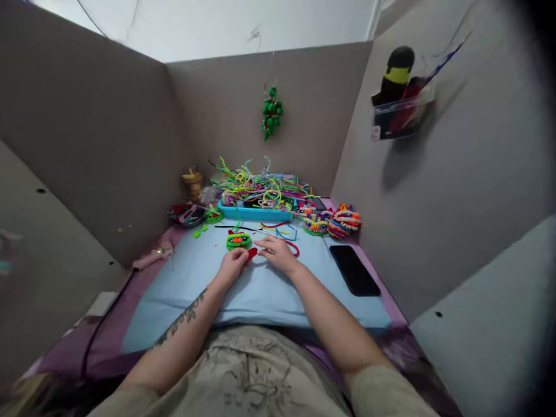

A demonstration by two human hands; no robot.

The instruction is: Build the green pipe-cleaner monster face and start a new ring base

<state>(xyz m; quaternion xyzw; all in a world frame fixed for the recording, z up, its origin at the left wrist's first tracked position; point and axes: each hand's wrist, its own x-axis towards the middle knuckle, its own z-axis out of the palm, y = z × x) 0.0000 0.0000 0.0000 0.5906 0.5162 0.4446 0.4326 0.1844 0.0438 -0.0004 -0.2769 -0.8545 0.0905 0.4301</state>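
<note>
My left hand rests on the light blue mat, fingers curled around a small red piece. Just beyond it lies a round green pipe-cleaner figure with orange and red details. My right hand lies flat on the mat to the right of the figure, fingers stretched out over a red pipe cleaner. A few loose pipe cleaners, red, yellow and blue, lie past my fingers.
A blue tray piled with many-coloured pipe cleaners stands at the back. Finished colourful figures sit at the back right, a black phone on the right. A dark bowl and a pink tool lie left. Grey partition walls enclose the desk.
</note>
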